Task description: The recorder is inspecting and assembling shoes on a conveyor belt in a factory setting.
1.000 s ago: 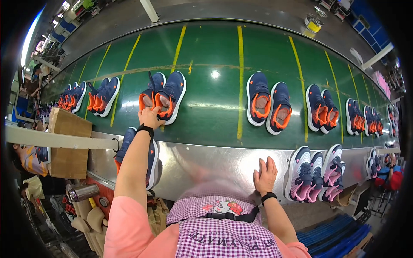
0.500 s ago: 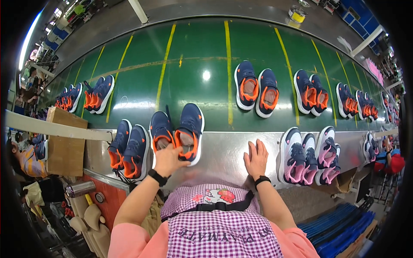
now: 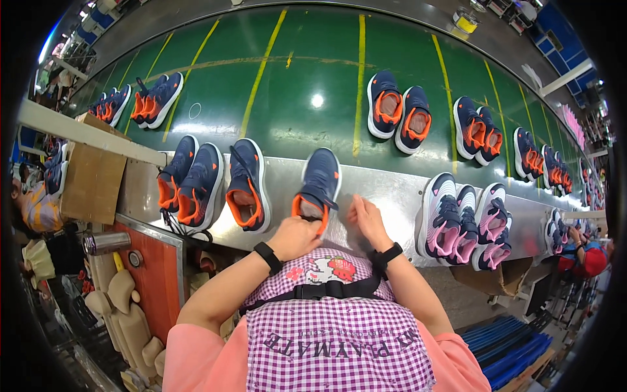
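My left hand (image 3: pixel 297 238) grips the heel of a navy sneaker (image 3: pixel 320 179) with orange lining, which sits over the metal ledge in front of me. Its toe points away and its strap sticks out to the right. Close by on the right is my right hand (image 3: pixel 368 222), fingers loosely bent and holding nothing I can see. To the left, a matching sneaker (image 3: pixel 247 189) rests on the ledge with its strap lifted. Farther left stands a pair of navy sneakers (image 3: pixel 199 186) with dark laces or cords hanging near the heels.
Beyond the metal ledge (image 3: pixel 392 196) runs a green conveyor belt (image 3: pixel 307 124) with yellow lines, carrying navy-and-orange sneaker pairs (image 3: pixel 398 111). White-grey sneakers with pink lining (image 3: pixel 450 222) stand on the ledge at right. A cardboard box (image 3: pixel 95 183) and a white rail (image 3: pixel 91 134) are at left.
The gripped sneaker has moved right, away from its mate, to in front of my body. My right hand has shifted left toward it and its spread fingers have bent. The head view has shifted.
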